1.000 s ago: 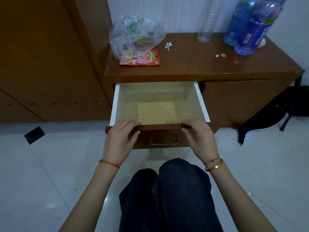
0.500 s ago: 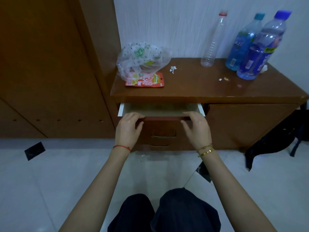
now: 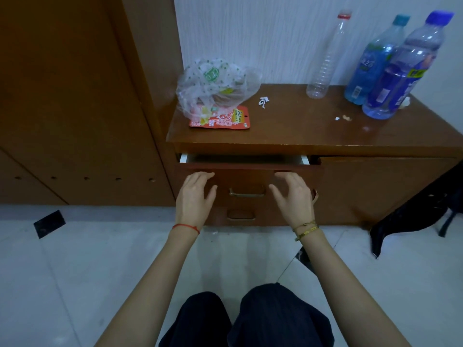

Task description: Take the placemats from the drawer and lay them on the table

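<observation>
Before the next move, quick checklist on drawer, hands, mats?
1. Top drawer fully shut: not ok, a narrow gap shows at its top.
2. Left hand free: ok, fingers loosely spread on the drawer front, holding nothing.
3. Right hand free: ok, same pose.
4. Placemats in view: not ok, none seen anywhere.
5. Lower drawer contents: cannot tell, it is closed.
6. Room on the tabletop: ok, bare wood in the middle; bag on the left, bottles on the right.
</observation>
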`<action>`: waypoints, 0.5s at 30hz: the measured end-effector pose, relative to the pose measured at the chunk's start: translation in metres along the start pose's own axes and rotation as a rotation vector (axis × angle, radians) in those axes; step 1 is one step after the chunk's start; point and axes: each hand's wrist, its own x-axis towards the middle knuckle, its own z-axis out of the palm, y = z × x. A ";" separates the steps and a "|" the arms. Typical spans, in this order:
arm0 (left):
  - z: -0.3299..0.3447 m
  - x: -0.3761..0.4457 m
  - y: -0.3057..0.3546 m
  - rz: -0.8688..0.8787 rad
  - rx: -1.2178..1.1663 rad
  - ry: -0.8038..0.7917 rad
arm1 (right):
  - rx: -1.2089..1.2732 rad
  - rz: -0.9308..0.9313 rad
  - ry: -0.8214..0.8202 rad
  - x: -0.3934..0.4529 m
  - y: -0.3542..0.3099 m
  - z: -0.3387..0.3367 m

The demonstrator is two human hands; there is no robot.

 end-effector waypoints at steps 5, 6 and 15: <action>0.003 0.024 -0.006 0.005 0.022 0.001 | 0.002 0.003 -0.042 0.017 0.004 0.005; 0.005 0.028 -0.007 0.009 0.023 -0.003 | 0.006 -0.004 -0.054 0.020 0.004 0.007; 0.012 0.041 -0.013 0.023 0.024 -0.021 | 0.012 0.010 -0.104 0.035 0.004 0.013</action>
